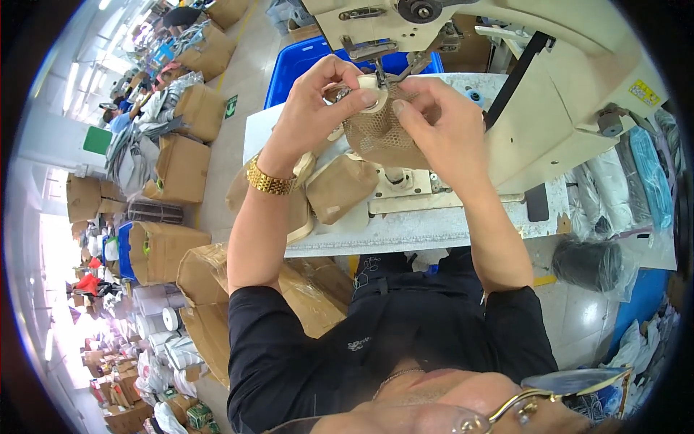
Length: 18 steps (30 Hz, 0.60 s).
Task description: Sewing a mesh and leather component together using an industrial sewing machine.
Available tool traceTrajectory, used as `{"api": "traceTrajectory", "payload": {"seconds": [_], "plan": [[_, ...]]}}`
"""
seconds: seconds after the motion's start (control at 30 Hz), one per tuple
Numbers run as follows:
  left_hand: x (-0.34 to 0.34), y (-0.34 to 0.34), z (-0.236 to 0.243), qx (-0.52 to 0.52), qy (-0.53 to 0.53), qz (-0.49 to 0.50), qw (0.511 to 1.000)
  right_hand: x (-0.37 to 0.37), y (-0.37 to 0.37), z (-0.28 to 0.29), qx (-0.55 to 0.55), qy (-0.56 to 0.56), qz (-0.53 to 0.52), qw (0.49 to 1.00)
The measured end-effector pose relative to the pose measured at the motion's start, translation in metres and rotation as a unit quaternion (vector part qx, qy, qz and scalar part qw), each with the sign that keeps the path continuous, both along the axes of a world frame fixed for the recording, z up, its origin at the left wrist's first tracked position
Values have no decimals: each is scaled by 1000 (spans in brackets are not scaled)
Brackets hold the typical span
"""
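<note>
A cream industrial sewing machine (535, 123) has its presser foot and needle bar just above a tan mesh fabric piece (379, 141) with a cream edge band (370, 84). My left hand (322, 105) pinches the piece near that band, left of the needle. My right hand (441, 126) grips the mesh to the right, thumb and fingers pressed on it. Tan fabric pieces with cream trim (340, 192) lie on the white worktable (325, 242) below my left hand.
A blue plastic bin (282, 72) stands behind the table. Cardboard boxes (159, 253) and fabric bundles line the aisle at left. A person in light blue (119, 119) is farther off there. Plastic-wrapped rolls (614, 195) lie at right.
</note>
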State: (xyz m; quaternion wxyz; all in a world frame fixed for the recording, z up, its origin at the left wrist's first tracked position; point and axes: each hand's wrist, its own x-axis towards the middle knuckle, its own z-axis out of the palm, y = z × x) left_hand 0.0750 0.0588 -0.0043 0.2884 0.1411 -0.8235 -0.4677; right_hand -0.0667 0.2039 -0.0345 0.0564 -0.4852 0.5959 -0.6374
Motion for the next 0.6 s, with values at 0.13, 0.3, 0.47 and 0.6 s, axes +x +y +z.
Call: {"api": "traceTrajectory", "payload": {"seconds": [0.13,0.3,0.47,0.6], "plan": [[-1,-1,-5,-30,33,-4,999,-7,-8,-1,22,-51,39,998],[-3,0,-9,-46,47,14,998,-12,-17,-8,20,-62,62,996],[-3,-1,-15,-71,53,46,995,-14,-21,-6,5,-65,66,996],[-5,-3,-16,-37,58,45,997,-17,-23,-4,8,-53,53,997]]}}
